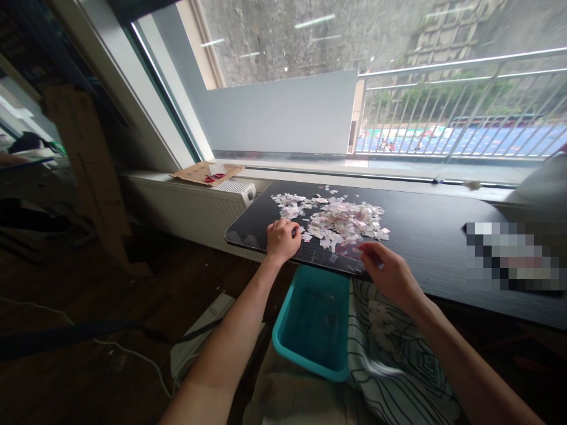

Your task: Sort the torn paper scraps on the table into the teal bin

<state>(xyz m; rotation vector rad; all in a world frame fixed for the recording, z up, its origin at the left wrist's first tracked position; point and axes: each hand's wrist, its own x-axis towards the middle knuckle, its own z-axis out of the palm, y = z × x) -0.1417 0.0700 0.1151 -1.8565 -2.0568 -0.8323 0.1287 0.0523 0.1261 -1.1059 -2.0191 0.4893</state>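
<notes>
A loose heap of small white and pinkish paper scraps point(345, 218) lies spread on the dark tabletop point(425, 236). My left hand point(282, 239) rests at the front edge, left of the heap, with its fingers curled in; whatever they may hold is hidden. To the right of the scraps, my right hand point(390, 268) is closed in a pinch over the table edge. A thin see-through pinkish piece shows by its fingertips, too faint to name. Below and between my hands stands a teal plastic basin point(283, 348), tilted against my lap.
Striped cloth point(398, 378) with scraps on it lies right of the basin. Red-handled scissors point(214, 177) sit on brown cardboard point(195, 172) above a white radiator point(199, 209). A blurred-out object point(514, 257) lies on the table at right. A cable point(119, 348) crosses the floor.
</notes>
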